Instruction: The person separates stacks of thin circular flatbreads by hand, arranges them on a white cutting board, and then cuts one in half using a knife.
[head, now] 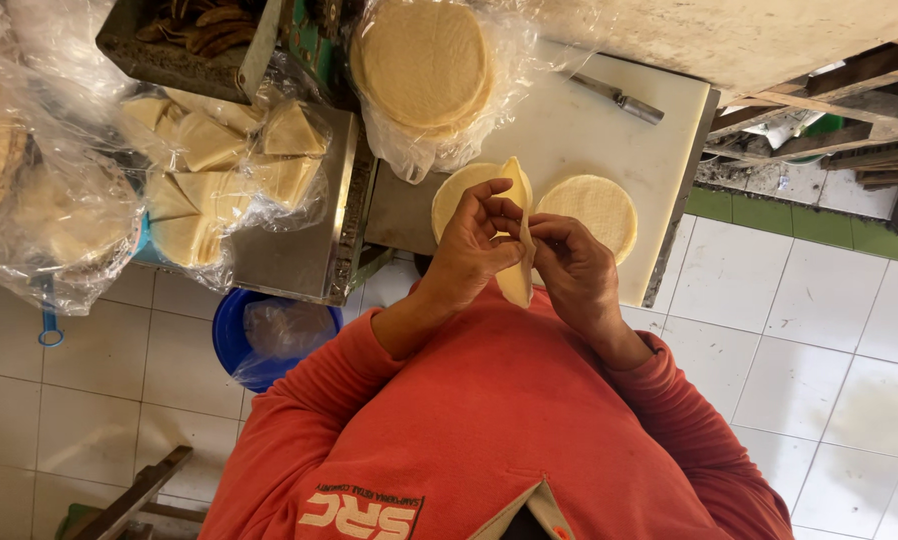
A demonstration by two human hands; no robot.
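Observation:
I hold a pale round dough sheet point(517, 232) folded upright between both hands, above the near edge of a white cutting board point(589, 120). My left hand point(474, 245) pinches its left side, and my right hand point(569, 265) grips its right side. Two flat round sheets lie on the board just beyond my hands, one point(453, 195) partly hidden behind the fold and one point(597, 208) to the right. A stack of round sheets point(424, 62) sits in a clear plastic bag at the board's far left.
A knife point(619, 100) lies on the far part of the board. Folded triangular pieces in a plastic bag point(224, 165) rest on a metal tray at left. A blue bucket point(254, 335) stands on the white tiled floor below.

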